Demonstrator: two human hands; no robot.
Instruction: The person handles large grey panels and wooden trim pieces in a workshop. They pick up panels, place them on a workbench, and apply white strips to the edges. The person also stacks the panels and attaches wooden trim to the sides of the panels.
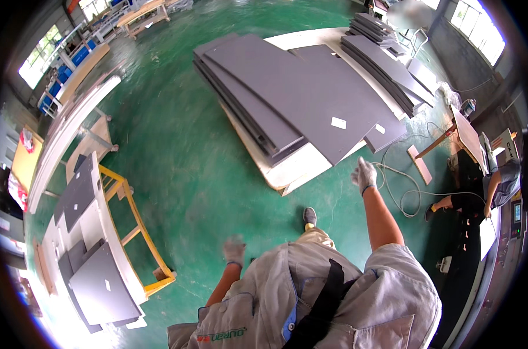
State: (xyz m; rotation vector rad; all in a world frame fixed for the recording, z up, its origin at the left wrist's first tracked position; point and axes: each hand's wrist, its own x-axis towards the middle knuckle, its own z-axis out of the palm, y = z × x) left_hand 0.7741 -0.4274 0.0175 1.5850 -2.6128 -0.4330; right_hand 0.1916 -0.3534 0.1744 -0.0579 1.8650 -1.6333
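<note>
My right hand, in a pale glove, reaches forward with its fingers apart and nothing in them. It is just short of the near corner of a large dark grey panel with a white label on it. That panel lies askew on a stack of similar panels, overhanging the pale board beneath. A smaller labelled panel pokes out to its right. Down by my left side hangs my left hand, also gloved. Motion smears its fingers, and no object shows in it.
On the left, a yellow-framed cart carries more grey panels. More stacked panels stand far right. A loose hose and a small board lie on the green floor. Another person works at the right.
</note>
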